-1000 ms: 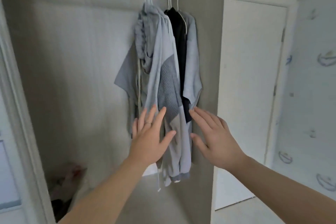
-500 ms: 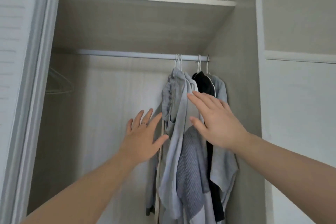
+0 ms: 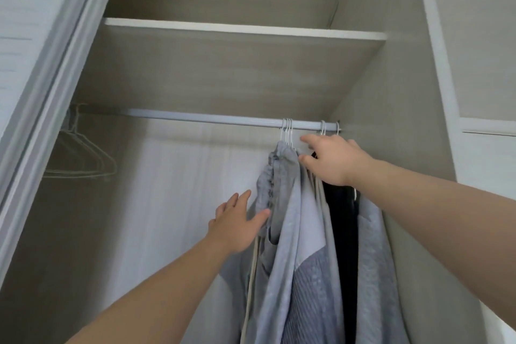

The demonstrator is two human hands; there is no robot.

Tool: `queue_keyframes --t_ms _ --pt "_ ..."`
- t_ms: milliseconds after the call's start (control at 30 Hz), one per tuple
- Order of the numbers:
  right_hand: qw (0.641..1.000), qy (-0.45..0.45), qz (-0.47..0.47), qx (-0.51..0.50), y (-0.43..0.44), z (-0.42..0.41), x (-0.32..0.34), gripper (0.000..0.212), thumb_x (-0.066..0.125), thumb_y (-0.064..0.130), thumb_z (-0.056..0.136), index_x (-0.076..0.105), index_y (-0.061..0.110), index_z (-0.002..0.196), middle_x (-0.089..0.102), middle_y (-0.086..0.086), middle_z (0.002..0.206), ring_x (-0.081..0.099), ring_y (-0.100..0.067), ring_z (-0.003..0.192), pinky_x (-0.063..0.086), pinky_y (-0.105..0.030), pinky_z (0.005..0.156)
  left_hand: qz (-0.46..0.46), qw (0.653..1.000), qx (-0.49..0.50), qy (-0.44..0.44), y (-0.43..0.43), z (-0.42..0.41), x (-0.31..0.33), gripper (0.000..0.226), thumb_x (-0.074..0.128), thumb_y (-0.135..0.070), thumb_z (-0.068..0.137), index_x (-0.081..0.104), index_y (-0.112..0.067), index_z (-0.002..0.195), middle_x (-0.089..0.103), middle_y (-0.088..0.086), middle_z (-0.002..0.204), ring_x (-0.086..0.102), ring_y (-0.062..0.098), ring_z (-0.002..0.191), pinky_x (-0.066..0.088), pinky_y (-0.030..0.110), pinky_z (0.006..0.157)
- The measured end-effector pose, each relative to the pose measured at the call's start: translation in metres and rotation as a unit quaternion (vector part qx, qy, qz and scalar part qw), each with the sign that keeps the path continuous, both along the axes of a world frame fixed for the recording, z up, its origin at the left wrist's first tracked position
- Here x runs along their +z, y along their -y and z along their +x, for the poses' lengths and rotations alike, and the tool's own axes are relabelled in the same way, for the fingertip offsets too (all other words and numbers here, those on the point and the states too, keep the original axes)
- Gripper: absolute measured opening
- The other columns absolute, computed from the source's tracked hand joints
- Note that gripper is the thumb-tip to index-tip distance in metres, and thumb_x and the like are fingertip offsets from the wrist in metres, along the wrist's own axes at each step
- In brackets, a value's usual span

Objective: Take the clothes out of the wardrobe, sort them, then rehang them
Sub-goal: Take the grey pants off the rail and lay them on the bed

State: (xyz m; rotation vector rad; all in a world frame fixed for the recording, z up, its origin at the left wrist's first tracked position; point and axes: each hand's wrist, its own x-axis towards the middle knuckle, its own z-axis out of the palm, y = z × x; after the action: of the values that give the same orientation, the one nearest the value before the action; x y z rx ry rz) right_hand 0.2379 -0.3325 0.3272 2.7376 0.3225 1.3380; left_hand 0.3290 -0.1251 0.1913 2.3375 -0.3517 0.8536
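Grey-blue garments [image 3: 293, 232] and one black garment [image 3: 344, 220] hang bunched at rail's [image 3: 201, 118] right end.

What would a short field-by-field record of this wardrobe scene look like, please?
rail: runs under the shelf
clothes: several grey pieces and one black garment, bunched at the rail's right end
hooks: white, over the rail
empty hangers: at the rail's far left
left hand: open, thumb against the leftmost grey piece
right hand: at the garment tops just below the hooks; grip unclear
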Motion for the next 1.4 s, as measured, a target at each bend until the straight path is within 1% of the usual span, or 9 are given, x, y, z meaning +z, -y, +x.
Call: queue_keyframes --t_ms 300,400,467,633,800,1033,1167,1300,1400 --pt "0.993 0.029 -0.069 -0.089 -0.041 0.046 0.012 0.038 0.044 0.047 0.093 0.058 0.019 0.116 0.06 -0.005 0.125 0.055 -0.029 0.117 0.043 -0.04 0.096 -0.128 0.981 -0.137 -0.043 0.009 0.073 0.008 0.105 0.039 -0.086 0.069 0.015 -0.034 0.157 0.019 -0.002 0.164 0.027 0.028 0.147 0.025 0.043 0.118" --pt "0.987 0.037 -0.082 -0.134 -0.052 0.06 0.016 0.015 0.049 0.033 0.093 0.048 0.018 0.091 0.06 -0.011 0.115 0.059 -0.032 0.105 0.043 -0.037 0.081 -0.142 0.969 -0.201 -0.022 0.013 0.096 0.007 0.096 0.045 -0.083 0.067 0.034 -0.037 0.15 0.04 -0.004 0.155 0.043 0.02 0.138 0.034 0.042 0.116" --pt "0.984 0.033 -0.07 -0.158 -0.059 0.068 0.018 0.007 0.051 0.017 0.09 0.044 0.016 0.089 0.057 -0.013 0.111 0.059 -0.035 0.102 0.041 -0.035 0.075 -0.171 0.952 -0.254 -0.019 0.017 0.108 0.004 0.09 0.051 -0.079 0.066 0.042 -0.034 0.144 0.053 -0.007 0.144 0.052 0.014 0.129 0.04 0.039 0.112" --pt "0.981 0.05 -0.025 -0.184 -0.067 0.081 0.019 0.02 0.044 -0.004 0.086 0.038 0.011 0.075 0.054 -0.013 0.095 0.056 -0.034 0.084 0.043 -0.037 0.066 -0.23 0.909 -0.346 -0.043 0.024 0.127 -0.004 0.102 0.062 -0.076 0.062 0.034 -0.029 0.147 0.058 -0.011 0.136 0.055 0.009 0.125 0.039 0.036 0.114" --pt "0.976 0.091 -0.013 -0.199 -0.069 0.092 0.016 0.014 0.044 -0.002 0.087 0.045 0.012 0.085 0.046 -0.009 0.084 0.052 -0.034 0.079 0.042 -0.037 0.066 -0.229 0.897 -0.377 -0.033 0.026 0.141 -0.004 0.076 0.071 -0.054 0.084 0.033 -0.031 0.145 0.057 -0.014 0.132 0.054 0.008 0.125 0.038 0.028 0.11" --pt "0.97 0.137 -0.002 -0.198 -0.069 0.097 0.019 0.006 0.042 0.005 0.09 0.045 0.011 0.091 0.034 -0.004 0.073 0.047 -0.033 0.072 0.038 -0.036 0.064 -0.239 0.881 -0.407 -0.005 0.026 0.145 0.002 0.066 0.073 -0.048 0.086 0.035 -0.035 0.138 0.056 -0.011 0.137 0.053 0.008 0.126 0.038 0.028 0.11" --pt "0.967 0.176 -0.004 -0.183 -0.071 0.091 0.025 0.004 0.041 0.008 0.09 0.041 0.012 0.091 0.036 -0.006 0.076 0.042 -0.033 0.07 0.035 -0.037 0.063 -0.235 0.877 -0.418 0.016 0.02 0.142 0.015 0.073 0.072 -0.054 0.083 0.037 -0.031 0.143 0.055 -0.013 0.139 0.052 0.008 0.128 0.038 0.033 0.113" --pt "0.965 0.201 0.007 -0.171 -0.068 0.081 0.028 0.011 0.041 0.008 0.09 0.049 0.008 0.098 0.046 -0.011 0.082 0.046 -0.035 0.07 0.036 -0.036 0.061 -0.224 0.893 -0.388 0.041 0.016 0.132 0.027 0.092 0.061 -0.075 0.069 0.037 -0.034 0.147 0.057 -0.015 0.138 0.053 0.008 0.127 0.04 0.038 0.112" --pt "0.963 0.221 0.013 -0.152 -0.058 0.066 0.022 0.014 0.042 0.014 0.092 0.052 0.011 0.101 0.056 -0.015 0.09 0.047 -0.036 0.071 0.038 -0.036 0.062 -0.242 0.912 -0.32 0.088 0.011 0.123 0.034 0.069 0.054 -0.068 0.084 0.053 -0.025 0.138 0.061 -0.005 0.133 0.057 0.015 0.122 0.043 0.039 0.107"
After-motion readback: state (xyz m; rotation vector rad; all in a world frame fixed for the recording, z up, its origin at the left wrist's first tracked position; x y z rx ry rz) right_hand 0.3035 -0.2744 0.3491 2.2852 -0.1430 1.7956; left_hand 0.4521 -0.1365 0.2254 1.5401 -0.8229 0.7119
